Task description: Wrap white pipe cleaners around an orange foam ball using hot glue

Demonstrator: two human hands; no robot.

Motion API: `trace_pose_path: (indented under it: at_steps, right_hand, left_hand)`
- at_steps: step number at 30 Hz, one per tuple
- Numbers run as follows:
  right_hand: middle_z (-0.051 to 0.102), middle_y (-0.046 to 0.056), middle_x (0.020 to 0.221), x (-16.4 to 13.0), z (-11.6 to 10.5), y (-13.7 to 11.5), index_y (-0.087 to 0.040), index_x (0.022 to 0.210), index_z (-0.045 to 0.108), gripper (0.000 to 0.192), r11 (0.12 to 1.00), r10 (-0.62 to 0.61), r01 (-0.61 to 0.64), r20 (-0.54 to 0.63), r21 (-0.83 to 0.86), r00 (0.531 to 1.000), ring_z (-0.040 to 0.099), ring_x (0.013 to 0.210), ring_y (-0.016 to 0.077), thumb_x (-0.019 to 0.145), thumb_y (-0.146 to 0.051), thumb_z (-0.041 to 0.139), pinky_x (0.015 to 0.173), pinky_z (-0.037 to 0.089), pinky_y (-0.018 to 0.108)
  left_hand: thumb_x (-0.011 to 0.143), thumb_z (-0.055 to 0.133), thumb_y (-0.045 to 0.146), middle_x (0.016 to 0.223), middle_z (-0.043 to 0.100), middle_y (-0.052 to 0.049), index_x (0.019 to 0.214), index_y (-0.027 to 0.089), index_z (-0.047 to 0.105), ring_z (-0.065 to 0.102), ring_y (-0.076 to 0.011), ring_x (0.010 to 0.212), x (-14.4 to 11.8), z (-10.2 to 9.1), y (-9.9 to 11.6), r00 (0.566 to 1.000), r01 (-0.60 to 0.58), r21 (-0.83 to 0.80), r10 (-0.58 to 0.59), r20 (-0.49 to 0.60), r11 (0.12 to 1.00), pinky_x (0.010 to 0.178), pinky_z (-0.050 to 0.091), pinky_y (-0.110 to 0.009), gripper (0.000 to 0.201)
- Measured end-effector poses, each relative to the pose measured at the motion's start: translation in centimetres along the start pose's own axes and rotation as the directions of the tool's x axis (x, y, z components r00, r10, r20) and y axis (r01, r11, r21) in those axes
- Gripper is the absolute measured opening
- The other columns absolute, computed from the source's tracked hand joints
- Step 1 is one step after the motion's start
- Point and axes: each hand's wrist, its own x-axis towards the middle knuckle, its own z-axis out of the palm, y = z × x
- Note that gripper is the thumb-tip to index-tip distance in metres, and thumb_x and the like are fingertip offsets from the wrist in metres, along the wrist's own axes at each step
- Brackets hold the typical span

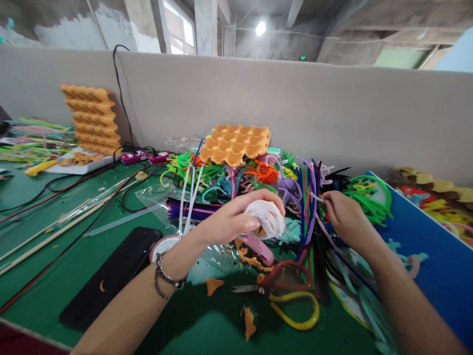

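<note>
two hands work over a heap of craft stems on a green table (55, 246). only one view, from the head, shows it all.

the left hand (236, 217) is closed around a white wrapped lump (268, 219), held above the table near the front of the heap. something orange shows at the lump's underside, so the wrap looks mostly on but not all; that is a judgement, the far side is hidden.

the right hand (345, 217) pinches a pale stem (321, 229) at the edge of the stem pile (295, 187), fingers closed on it, the stem not yet clear of the pile.

orange scraps (248, 323) lie on the table beside scissors (273, 291), which suggests some cutting is done.

containers: an orange egg tray (236, 143) rests tilted on top of the pile, its cups seemingly empty. a stack of such trays (92, 118) stands upright at the far left, by the wall; what its cups hold cannot be told. a black phone (111, 276) lies flat near the left forearm.
</note>
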Motion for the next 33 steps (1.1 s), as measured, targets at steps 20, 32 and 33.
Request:
trace_pose_path:
  at_steps: [20,32,33]
  right_hand:
    - [0.057,0.005,0.072,-0.7,-3.9,-4.5,-0.021,0.083,0.046,0.019,0.990,-0.133,0.133,-0.004,0.048,0.991,0.055,0.070,0.0196,0.088,-0.023,0.028,0.076,0.038,0.037]
    - [0.054,0.001,0.066,-0.9,-5.1,-5.3,-0.022,0.084,0.044,0.015,0.990,-0.107,0.103,0.045,0.093,0.993,0.051,0.055,0.0148,0.089,-0.025,0.030,0.053,0.037,0.027]
    - [0.054,0.001,0.065,-0.9,-5.1,-5.4,-0.022,0.083,0.044,0.015,0.989,-0.108,0.102,0.052,0.103,0.993,0.052,0.055,0.0148,0.089,-0.026,0.030,0.053,0.037,0.027]
  left_hand:
    - [0.063,0.046,0.021,0.081,0.050,-0.002,0.091,0.017,0.051,0.044,-0.0126,0.067,0.0,0.4,0.4,0.999,-0.036,0.347,0.039,-0.001,0.937,0.057,0.036,-0.023,0.029]
    - [0.068,0.049,0.028,0.076,0.052,-0.001,0.089,0.016,0.052,0.045,-0.0106,0.061,0.1,0.1,0.0,0.996,-0.070,0.232,0.079,-0.030,0.970,0.052,0.035,-0.021,0.024]
    - [0.066,0.049,0.028,0.075,0.053,-0.001,0.087,0.016,0.052,0.046,-0.0107,0.060,0.1,0.0,0.0,0.997,-0.054,0.249,0.064,-0.033,0.967,0.051,0.035,-0.021,0.024]
